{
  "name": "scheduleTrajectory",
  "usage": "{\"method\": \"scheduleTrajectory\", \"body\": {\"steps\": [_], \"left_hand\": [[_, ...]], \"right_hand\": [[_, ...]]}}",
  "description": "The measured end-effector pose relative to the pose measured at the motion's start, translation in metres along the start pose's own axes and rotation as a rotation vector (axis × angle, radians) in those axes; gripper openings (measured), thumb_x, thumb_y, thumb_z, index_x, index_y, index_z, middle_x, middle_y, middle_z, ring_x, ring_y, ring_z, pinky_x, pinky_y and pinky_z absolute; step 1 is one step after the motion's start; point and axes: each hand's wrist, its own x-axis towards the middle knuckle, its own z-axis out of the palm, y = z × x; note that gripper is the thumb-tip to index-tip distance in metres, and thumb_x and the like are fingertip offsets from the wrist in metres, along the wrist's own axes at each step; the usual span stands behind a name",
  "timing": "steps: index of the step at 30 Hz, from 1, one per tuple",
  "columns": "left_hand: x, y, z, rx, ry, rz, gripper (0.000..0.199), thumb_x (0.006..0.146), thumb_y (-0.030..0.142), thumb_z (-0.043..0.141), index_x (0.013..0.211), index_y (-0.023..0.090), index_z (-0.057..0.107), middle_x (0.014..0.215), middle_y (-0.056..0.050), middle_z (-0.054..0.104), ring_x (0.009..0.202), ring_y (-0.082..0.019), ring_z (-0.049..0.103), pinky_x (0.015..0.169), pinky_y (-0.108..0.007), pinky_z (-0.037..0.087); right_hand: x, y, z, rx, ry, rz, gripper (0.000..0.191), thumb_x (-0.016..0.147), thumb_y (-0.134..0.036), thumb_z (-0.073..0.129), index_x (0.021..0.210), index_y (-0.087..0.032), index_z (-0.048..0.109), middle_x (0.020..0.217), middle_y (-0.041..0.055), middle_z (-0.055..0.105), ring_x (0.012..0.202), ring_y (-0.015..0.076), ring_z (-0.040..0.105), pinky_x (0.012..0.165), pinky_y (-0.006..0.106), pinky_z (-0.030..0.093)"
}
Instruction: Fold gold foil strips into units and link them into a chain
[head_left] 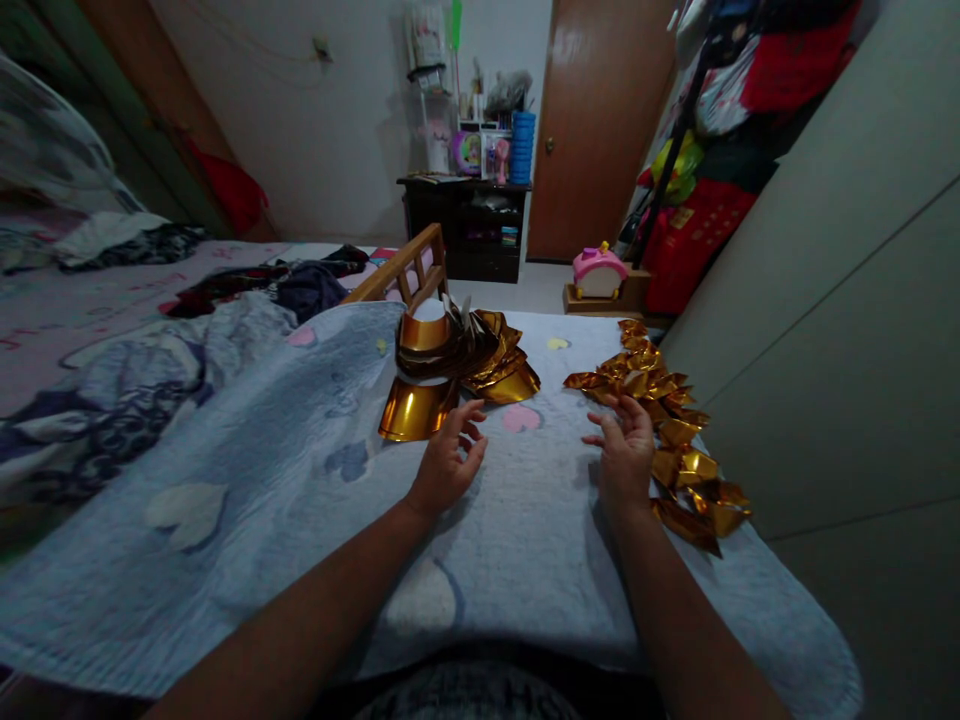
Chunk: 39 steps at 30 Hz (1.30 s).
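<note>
My left hand (450, 458) hovers over the blue quilted cover with its fingers apart and nothing between them. Just beyond it lies a pile of shiny gold foil sheets (421, 408), some curled and overlapping. My right hand (627, 448) has loosely spread fingers and also holds nothing that I can see. Beside it runs a heap of folded gold foil pieces (686, 465), several of them shaped like little boats. Whether my right fingertips touch the nearest folded piece I cannot tell.
The quilted cover (525, 540) has heart patterns. Left is a bed with rumpled clothes (307, 290) and a wooden rail (431, 245). A pink toy case (598, 272), a dark cabinet (465, 235) and a door (592, 130) stand behind. A pale cupboard (847, 330) borders the right.
</note>
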Motion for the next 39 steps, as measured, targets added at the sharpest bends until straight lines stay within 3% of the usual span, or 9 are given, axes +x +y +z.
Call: {"method": "scheduleTrajectory", "body": {"steps": [6,11,17,24,26,28,31,35,39], "left_hand": [[-0.001,0.002,-0.001,0.02,0.019,0.005,0.046,0.089,0.016,0.057,0.134,0.024,0.049,0.111,-0.006,0.064,0.081,-0.012,0.061,0.062,-0.021,0.051],[-0.001,0.0,-0.003,0.032,0.033,0.022,0.042,0.089,0.017,0.057,0.131,0.023,0.052,0.108,-0.005,0.064,0.078,-0.011,0.06,0.068,-0.023,0.052],[-0.001,-0.003,-0.006,0.076,0.083,0.035,0.038,0.088,0.014,0.056,0.126,0.022,0.055,0.104,-0.004,0.065,0.074,-0.011,0.058,0.07,-0.024,0.051],[-0.002,-0.004,-0.008,0.139,0.147,0.115,0.036,0.088,0.012,0.055,0.123,0.021,0.057,0.098,-0.002,0.065,0.073,-0.011,0.057,0.073,-0.024,0.051],[-0.002,-0.005,-0.009,0.165,0.171,0.134,0.035,0.089,0.013,0.054,0.123,0.02,0.057,0.097,-0.002,0.065,0.074,-0.011,0.058,0.074,-0.025,0.051],[-0.002,-0.005,-0.009,0.189,0.182,0.144,0.033,0.089,0.013,0.054,0.122,0.02,0.058,0.097,-0.002,0.065,0.075,-0.012,0.059,0.074,-0.025,0.051],[-0.001,-0.006,-0.01,0.226,0.151,0.165,0.027,0.09,0.012,0.052,0.113,0.02,0.062,0.096,-0.003,0.066,0.078,-0.013,0.061,0.073,-0.026,0.051],[0.0,-0.004,-0.01,0.297,0.106,0.218,0.019,0.091,0.013,0.051,0.1,0.02,0.065,0.096,-0.005,0.069,0.089,-0.018,0.065,0.081,-0.032,0.052],[0.007,-0.005,-0.017,0.477,0.215,0.17,0.019,0.094,0.025,0.055,0.108,0.021,0.066,0.108,-0.008,0.07,0.105,-0.024,0.063,0.097,-0.042,0.047]], "right_hand": [[0.0,0.01,0.004,-0.026,0.062,0.121,0.071,0.07,-0.039,0.068,0.134,-0.026,0.041,0.141,0.0122,0.048,0.105,0.0228,0.065,0.055,0.025,0.059],[0.0,0.012,0.003,-0.017,0.066,0.183,0.077,0.073,-0.036,0.065,0.141,-0.028,0.032,0.135,0.0117,0.049,0.093,0.0198,0.068,0.053,0.025,0.058],[0.004,0.02,0.0,0.075,0.07,0.204,0.073,0.071,-0.034,0.066,0.134,-0.032,0.029,0.123,0.0056,0.053,0.077,0.0143,0.068,0.051,0.024,0.055],[0.006,0.025,0.003,0.067,0.099,0.174,0.062,0.071,-0.038,0.066,0.123,-0.03,0.032,0.122,0.0049,0.05,0.081,0.0152,0.066,0.052,0.026,0.055],[0.006,0.026,0.004,0.043,0.089,0.162,0.062,0.071,-0.039,0.067,0.122,-0.029,0.033,0.123,0.006,0.05,0.089,0.0179,0.066,0.059,0.029,0.058],[0.008,0.028,0.003,0.014,0.082,0.12,0.062,0.07,-0.039,0.068,0.122,-0.028,0.036,0.126,0.0071,0.051,0.107,0.0214,0.063,0.078,0.036,0.059],[0.011,0.032,-0.001,-0.107,0.074,0.039,0.053,0.072,-0.042,0.067,0.118,-0.023,0.047,0.127,0.0091,0.054,0.126,0.0256,0.054,0.108,0.045,0.044],[0.009,0.033,-0.004,-0.151,-0.004,-0.013,0.051,0.073,-0.043,0.067,0.117,-0.021,0.054,0.128,0.0107,0.058,0.125,0.0273,0.054,0.109,0.047,0.041],[0.003,0.03,-0.001,-0.214,-0.167,-0.049,0.039,0.075,-0.04,0.067,0.109,-0.021,0.059,0.116,0.0097,0.064,0.112,0.0262,0.061,0.098,0.045,0.049]]}}
